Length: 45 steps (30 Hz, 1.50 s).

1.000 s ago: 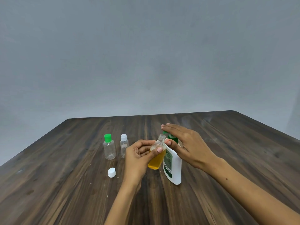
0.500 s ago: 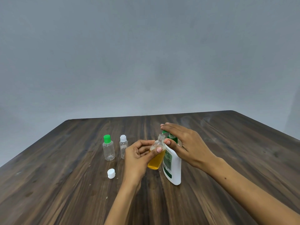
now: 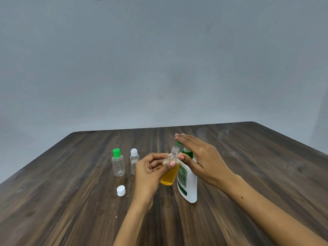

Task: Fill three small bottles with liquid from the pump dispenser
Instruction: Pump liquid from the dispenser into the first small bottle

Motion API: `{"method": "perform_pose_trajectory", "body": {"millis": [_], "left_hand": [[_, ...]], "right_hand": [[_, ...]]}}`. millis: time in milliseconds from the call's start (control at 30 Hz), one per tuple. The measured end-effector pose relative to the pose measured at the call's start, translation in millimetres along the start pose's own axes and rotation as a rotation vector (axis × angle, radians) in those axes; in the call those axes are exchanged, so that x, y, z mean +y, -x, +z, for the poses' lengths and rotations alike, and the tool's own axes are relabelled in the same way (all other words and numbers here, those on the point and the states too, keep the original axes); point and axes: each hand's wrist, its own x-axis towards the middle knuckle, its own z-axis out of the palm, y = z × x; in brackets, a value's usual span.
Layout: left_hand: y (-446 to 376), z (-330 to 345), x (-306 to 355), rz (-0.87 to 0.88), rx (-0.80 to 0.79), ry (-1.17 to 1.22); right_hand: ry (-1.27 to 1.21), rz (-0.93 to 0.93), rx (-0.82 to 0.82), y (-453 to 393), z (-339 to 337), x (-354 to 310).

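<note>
We see a dark matt wood-grain table, clear glossy plastic small bottles, smooth white opaque plastic pump dispenser, ribbed white plastic cap, matt grey wall.

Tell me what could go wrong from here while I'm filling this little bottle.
1. The tilted small clear bottle of amber liquid has a narrow open neck beside the green pump nozzle; a squirt could miss.
2. It looks well over half full, so more pumps may overflow onto the dark wooden table.
3. The right hand pressing down could tip the white dispenser bottle.
</note>
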Motion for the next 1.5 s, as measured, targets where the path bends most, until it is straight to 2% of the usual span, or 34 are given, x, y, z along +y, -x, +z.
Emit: {"method": "perform_pose_trajectory", "body": {"millis": [700,1500], "left_hand": [[-1.0,-2.2,-2.4,-0.002,0.017,-0.007],[-2.4,-1.2,-3.3,-0.016,0.012,-0.005]], "right_hand": [[-0.068,0.036,0.092,2.6,9.5,-1.9],[-0.034,0.018,0.097,0.5,10.0,-1.6]]}}
